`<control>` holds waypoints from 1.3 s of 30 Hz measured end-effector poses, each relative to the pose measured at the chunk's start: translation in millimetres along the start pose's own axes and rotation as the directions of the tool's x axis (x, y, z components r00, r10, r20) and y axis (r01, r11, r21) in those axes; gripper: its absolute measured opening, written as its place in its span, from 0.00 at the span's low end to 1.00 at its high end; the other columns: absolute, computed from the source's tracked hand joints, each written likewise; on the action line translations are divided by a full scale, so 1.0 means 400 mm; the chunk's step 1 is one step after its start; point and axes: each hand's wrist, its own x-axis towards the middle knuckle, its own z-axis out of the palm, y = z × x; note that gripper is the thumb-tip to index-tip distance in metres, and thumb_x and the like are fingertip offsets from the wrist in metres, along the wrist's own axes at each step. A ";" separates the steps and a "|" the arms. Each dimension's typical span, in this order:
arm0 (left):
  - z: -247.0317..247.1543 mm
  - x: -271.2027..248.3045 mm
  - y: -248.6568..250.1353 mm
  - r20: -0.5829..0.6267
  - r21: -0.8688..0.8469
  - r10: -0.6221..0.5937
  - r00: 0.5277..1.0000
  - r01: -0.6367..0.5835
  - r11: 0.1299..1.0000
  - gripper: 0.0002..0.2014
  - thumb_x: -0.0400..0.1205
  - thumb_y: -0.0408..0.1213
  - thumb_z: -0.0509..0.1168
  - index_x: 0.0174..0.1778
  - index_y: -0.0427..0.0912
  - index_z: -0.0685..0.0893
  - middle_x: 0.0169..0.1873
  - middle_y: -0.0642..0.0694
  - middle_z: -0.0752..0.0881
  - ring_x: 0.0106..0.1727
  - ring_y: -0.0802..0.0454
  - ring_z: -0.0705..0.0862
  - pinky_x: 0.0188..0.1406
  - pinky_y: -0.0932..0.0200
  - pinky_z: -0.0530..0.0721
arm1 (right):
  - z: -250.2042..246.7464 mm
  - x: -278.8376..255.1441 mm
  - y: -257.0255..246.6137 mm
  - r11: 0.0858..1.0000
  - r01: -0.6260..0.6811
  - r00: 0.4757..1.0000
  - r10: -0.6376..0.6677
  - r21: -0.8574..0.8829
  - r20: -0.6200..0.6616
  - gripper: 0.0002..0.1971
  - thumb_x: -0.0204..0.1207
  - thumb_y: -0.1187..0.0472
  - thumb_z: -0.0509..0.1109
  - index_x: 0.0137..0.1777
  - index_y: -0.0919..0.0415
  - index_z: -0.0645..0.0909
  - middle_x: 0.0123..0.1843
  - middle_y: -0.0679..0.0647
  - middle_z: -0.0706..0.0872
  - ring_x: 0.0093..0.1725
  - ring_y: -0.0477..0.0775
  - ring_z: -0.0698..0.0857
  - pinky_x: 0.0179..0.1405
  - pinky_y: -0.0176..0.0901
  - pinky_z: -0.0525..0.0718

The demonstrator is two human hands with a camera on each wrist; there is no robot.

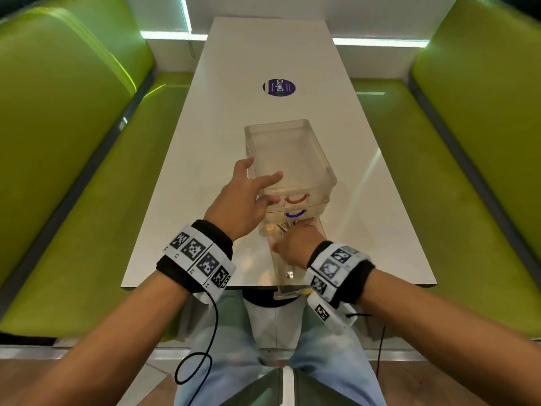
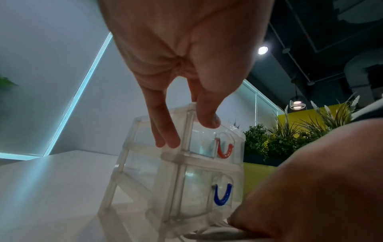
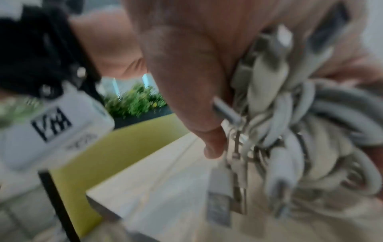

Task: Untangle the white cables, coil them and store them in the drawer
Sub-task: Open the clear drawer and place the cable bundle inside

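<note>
A clear plastic drawer unit [image 1: 289,150] stands on the white table, with a red handle [image 1: 297,199] above a blue handle [image 1: 294,214]. Its lowest drawer [image 1: 285,276] is pulled out toward me, past the table's near edge. My left hand [image 1: 263,183] rests on the unit's front left corner with spread, straight fingers; in the left wrist view the left hand [image 2: 184,131] touches the unit [image 2: 145,172] at its side and front. My right hand [image 1: 298,244] is inside the open drawer, gripping a bundle of white cables [image 1: 285,228]. The blurred right wrist view shows the coiled cables [image 3: 279,114] and plugs held in the right hand [image 3: 207,106].
The white table [image 1: 205,171] is long and narrow, with a round purple sticker [image 1: 278,87] further back. Green benches [image 1: 73,171] flank it on both sides. A black wire [image 1: 215,326] hangs from my left wristband over my lap.
</note>
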 end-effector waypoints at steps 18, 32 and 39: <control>-0.017 0.009 0.012 0.041 -0.015 -0.026 0.999 0.027 1.000 0.21 0.83 0.33 0.66 0.71 0.52 0.78 0.79 0.44 0.59 0.37 0.75 0.81 0.50 0.85 0.68 | 0.153 -0.056 0.107 0.874 0.451 0.822 -0.486 -0.181 -0.299 0.56 0.58 0.23 0.55 0.73 0.72 0.71 0.73 0.74 0.74 0.72 0.73 0.74 0.66 0.71 0.74; -0.019 0.002 0.002 0.078 -0.044 -0.059 0.995 0.062 0.997 0.21 0.81 0.36 0.68 0.70 0.55 0.79 0.78 0.45 0.61 0.57 0.48 0.83 0.67 0.50 0.79 | 0.115 -0.074 0.127 0.864 0.494 0.680 -0.454 -0.098 -0.576 0.12 0.61 0.69 0.74 0.46 0.61 0.86 0.47 0.55 0.87 0.44 0.59 0.85 0.40 0.48 0.86; -0.021 -0.004 0.004 0.072 -0.027 -0.031 0.997 0.033 0.999 0.21 0.82 0.36 0.67 0.70 0.58 0.78 0.79 0.46 0.60 0.53 0.52 0.85 0.67 0.50 0.79 | 0.098 -0.097 0.097 0.871 0.485 0.732 -0.456 -0.081 -0.506 0.01 0.68 0.66 0.74 0.39 0.61 0.85 0.43 0.54 0.83 0.42 0.58 0.83 0.35 0.48 0.83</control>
